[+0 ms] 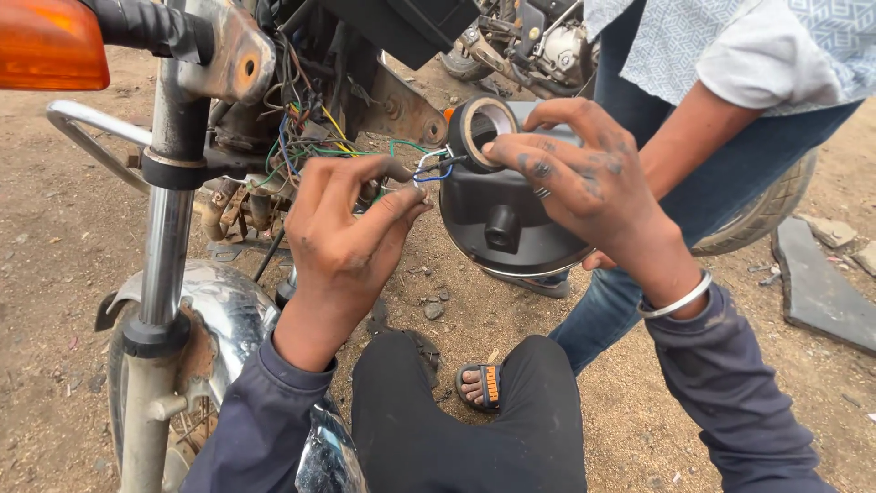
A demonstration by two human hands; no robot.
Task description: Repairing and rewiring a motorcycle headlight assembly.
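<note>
At the far left an orange indicator lens (47, 44) sits at the top corner, and below it a chrome fork tube (164, 265) runs down past a shiny front mudguard (224, 306) of the motorcycle. A chrome guard bar (91, 137) curves out to the left of the tube. Just right of the tube, a tangle of coloured wires (306, 141) hangs out of the open front of the bike, green, yellow, blue and red strands mixed together.

The left hand (342, 242) comes up from a dark blue sleeve, its fingers pinched on the wire ends (427, 169) that lead out of the tangle, thumb and forefinger closed on them.

Right of that, the right hand (584, 178), smudged with grease and wearing a silver bangle (677, 299) at the wrist, holds a roll of black tape (482, 132) between its fingertips, pressed right at the wire ends. The tape roll is in the middle of the scene, touching the wires, just in front of a round black headlight shell (497, 224) that lies behind both hands.

Further right and farther off, another person in a pale patterned shirt (730, 46) and blue jeans stands close, one bare arm reaching down behind the shell; whether that hand grips it cannot be told. A sandalled foot (482, 383) rests on the dirt ground (55, 274) near the wearer's dark knee.
</note>
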